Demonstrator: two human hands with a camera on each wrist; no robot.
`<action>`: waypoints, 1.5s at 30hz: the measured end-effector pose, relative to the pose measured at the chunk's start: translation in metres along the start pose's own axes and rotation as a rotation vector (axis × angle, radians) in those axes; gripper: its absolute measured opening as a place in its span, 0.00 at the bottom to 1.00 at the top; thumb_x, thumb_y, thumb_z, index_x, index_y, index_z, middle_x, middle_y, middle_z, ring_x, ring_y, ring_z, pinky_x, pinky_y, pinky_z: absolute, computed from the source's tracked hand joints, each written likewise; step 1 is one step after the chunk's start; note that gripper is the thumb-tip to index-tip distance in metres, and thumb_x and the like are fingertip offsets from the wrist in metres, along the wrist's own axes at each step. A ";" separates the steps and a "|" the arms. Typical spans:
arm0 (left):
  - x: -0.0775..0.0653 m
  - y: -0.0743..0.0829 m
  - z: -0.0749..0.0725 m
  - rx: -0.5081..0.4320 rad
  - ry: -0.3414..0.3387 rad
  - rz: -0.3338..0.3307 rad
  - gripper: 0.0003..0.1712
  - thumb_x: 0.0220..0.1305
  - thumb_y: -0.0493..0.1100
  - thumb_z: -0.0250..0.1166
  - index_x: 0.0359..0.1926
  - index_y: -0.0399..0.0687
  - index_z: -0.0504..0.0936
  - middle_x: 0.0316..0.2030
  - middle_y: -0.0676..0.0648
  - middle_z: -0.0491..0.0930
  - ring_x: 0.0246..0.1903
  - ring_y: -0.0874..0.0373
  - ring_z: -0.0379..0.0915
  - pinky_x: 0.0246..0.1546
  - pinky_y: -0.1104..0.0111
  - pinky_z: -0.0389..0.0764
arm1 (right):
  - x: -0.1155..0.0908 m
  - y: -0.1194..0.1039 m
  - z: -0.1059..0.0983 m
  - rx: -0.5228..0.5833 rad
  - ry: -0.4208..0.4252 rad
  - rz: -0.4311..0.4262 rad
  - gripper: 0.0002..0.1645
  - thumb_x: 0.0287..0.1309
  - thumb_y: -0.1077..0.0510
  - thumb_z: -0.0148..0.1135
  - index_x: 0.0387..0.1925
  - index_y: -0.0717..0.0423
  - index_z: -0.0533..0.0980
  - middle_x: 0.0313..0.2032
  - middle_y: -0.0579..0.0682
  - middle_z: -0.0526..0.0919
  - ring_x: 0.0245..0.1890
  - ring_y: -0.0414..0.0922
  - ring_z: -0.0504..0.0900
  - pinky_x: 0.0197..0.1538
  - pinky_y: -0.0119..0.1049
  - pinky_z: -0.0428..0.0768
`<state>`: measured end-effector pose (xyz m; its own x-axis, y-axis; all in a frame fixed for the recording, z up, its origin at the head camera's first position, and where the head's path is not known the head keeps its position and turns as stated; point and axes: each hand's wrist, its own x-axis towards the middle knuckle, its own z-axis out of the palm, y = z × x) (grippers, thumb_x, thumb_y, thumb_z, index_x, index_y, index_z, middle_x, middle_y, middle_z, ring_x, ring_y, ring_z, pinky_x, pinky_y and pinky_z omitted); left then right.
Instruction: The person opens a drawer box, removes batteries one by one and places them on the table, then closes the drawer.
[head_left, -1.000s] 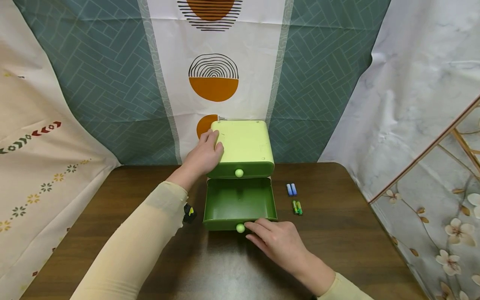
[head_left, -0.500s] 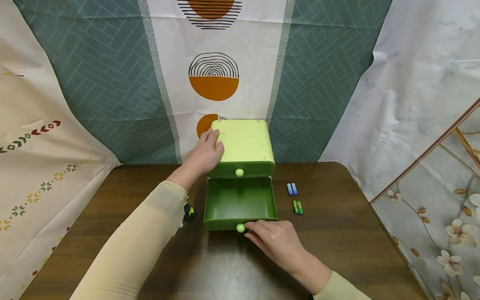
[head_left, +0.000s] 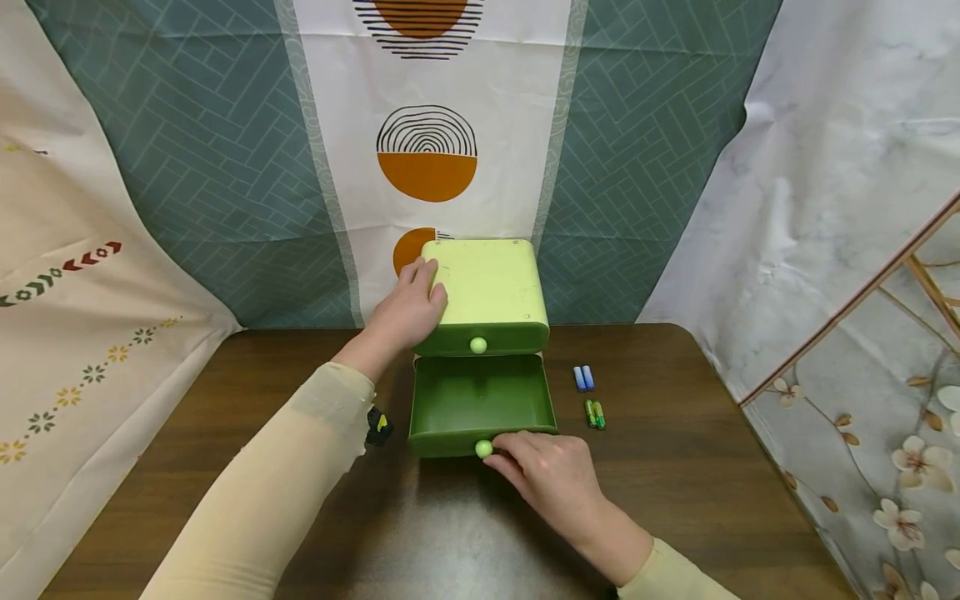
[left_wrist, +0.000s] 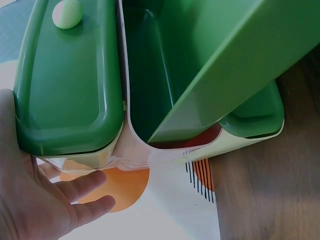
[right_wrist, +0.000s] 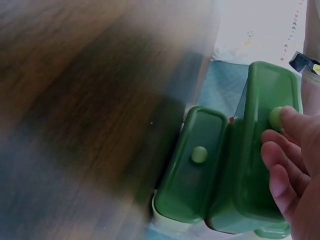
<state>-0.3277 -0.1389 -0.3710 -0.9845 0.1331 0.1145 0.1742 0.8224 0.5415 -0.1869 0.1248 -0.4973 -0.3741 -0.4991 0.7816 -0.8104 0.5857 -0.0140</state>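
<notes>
Left sleeve (head_left: 270, 483): pale yellow, plain, creased near the cuff. Black device (head_left: 378, 427), marked in yellow: worn at the left wrist. Right sleeve (head_left: 670, 573): matched in pale yellow, only partly shown. Left hand (head_left: 407, 308), right hand (head_left: 551, 475): both left bare.

**Even light, with glare and blur**

In the head view, soft, fairly even light is spread across the frame, and the tabletop (head_left: 465, 542) is marked by pale glare at bottom centre. Diffuse shadow is cast at the lower left of the drawer (head_left: 482, 408). The right wrist view is dimmer, its left half smeared by blur. In the left wrist view, the white cloth (left_wrist: 165, 215) is rendered greyish at bottom centre.
</notes>
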 end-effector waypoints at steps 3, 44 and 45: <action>0.000 0.000 0.000 0.001 0.003 0.001 0.40 0.87 0.59 0.37 0.91 0.50 0.48 0.89 0.42 0.40 0.85 0.39 0.49 0.80 0.42 0.60 | 0.002 -0.001 0.000 -0.015 0.006 0.013 0.12 0.64 0.45 0.81 0.39 0.47 0.88 0.32 0.36 0.90 0.26 0.34 0.88 0.24 0.29 0.80; 0.003 -0.001 0.002 0.013 0.014 0.000 0.40 0.88 0.59 0.36 0.91 0.50 0.48 0.89 0.42 0.40 0.85 0.39 0.49 0.80 0.42 0.60 | 0.038 0.021 0.026 -0.113 -0.088 0.110 0.11 0.66 0.50 0.82 0.44 0.47 0.87 0.33 0.40 0.89 0.22 0.36 0.84 0.18 0.31 0.68; 0.002 -0.001 0.002 0.014 0.013 0.000 0.40 0.88 0.59 0.36 0.91 0.50 0.48 0.89 0.42 0.40 0.85 0.39 0.49 0.80 0.42 0.60 | 0.039 0.022 0.027 -0.112 -0.094 0.112 0.11 0.67 0.50 0.81 0.44 0.47 0.87 0.32 0.40 0.89 0.22 0.36 0.84 0.18 0.31 0.68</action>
<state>-0.3304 -0.1387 -0.3733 -0.9841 0.1260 0.1250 0.1736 0.8300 0.5301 -0.2312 0.1008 -0.4838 -0.5043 -0.4810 0.7172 -0.7078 0.7060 -0.0242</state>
